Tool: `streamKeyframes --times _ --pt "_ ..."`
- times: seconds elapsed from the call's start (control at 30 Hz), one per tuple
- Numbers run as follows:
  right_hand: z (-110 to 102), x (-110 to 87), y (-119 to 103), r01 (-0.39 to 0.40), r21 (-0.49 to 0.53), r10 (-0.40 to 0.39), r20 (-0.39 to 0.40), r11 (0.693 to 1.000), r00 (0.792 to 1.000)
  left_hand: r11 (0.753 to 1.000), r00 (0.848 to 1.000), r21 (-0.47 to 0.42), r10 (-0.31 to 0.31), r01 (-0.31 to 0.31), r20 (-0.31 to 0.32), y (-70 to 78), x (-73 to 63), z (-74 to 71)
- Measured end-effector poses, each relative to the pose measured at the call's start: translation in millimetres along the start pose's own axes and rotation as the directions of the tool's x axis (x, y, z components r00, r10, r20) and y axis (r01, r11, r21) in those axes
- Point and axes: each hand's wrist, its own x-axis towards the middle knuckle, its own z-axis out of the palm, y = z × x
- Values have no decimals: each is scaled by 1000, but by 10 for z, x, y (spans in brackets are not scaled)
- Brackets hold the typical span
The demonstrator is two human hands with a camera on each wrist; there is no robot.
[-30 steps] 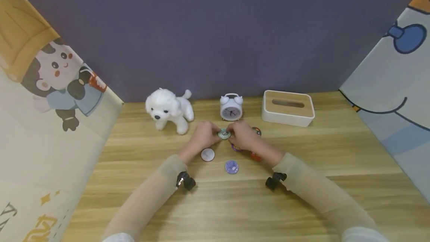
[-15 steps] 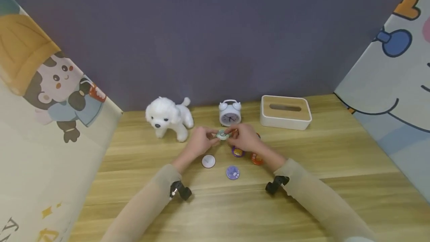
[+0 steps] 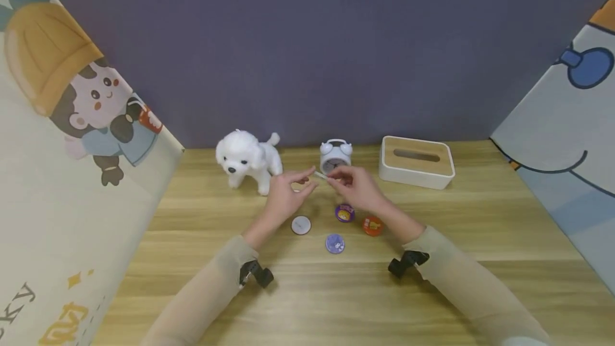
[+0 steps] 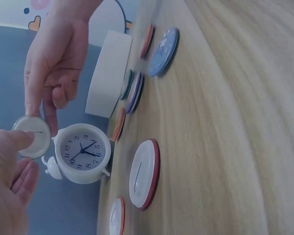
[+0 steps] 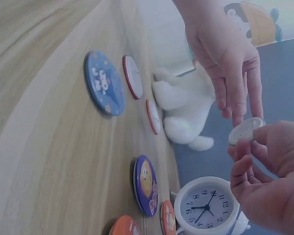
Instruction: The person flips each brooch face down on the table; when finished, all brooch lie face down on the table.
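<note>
In the head view my right hand (image 3: 359, 191) pinches a round button badge (image 3: 321, 175), tilted nearly edge-on, in front of the alarm clock (image 3: 334, 160). My left hand (image 3: 283, 195) is at its other edge, index fingertip against it and thumb spread lower. The badge's pale back with a thin pin line faces the left wrist view. Below the hands lie a badge with its white back up (image 3: 301, 225), a lilac badge (image 3: 335, 243), a purple badge (image 3: 345, 213) and an orange-red badge (image 3: 372, 226). Another white-backed badge (image 4: 117, 217) shows in the left wrist view.
A white plush dog (image 3: 247, 160) stands back left, and a white tissue box with a wooden lid (image 3: 417, 162) back right. Behind the wooden table (image 3: 317, 303) rises a dark wall (image 3: 317, 52). Printed panels stand on both sides.
The held badge has turned from showing its green face to nearly edge-on. My left fingers have spread from a pinch, while both hands have risen slightly towards the clock.
</note>
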Motion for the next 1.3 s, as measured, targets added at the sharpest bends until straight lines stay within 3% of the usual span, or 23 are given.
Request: streamKeyframes --times 0.1,0.3,0.6,0.77,1.0,1.3 --pt "-4 12 -18 -25 47 25 -7 999 1000 999 999 6 31 -31 -12 30 11 -8" --pt "-16 -34 -9 -93 70 94 -6 993 996 999 999 33 26 -28 38 67 -31 30" --pt "1 -31 -33 -22 89 22 5 996 1000 996 996 61 66 -69 58 26 -67 58" --pt "-12 -39 -46 30 -37 -29 39 999 999 997 994 66 42 -50 105 20 -64 38" --pt "-1 -39 6 137 -206 -118 104 969 988 997 980 72 -14 0 196 -18 -72 56" --pt "57 -34 48 165 -352 -122 141 922 983 991 966 134 -58 24 252 -83 -106 130"
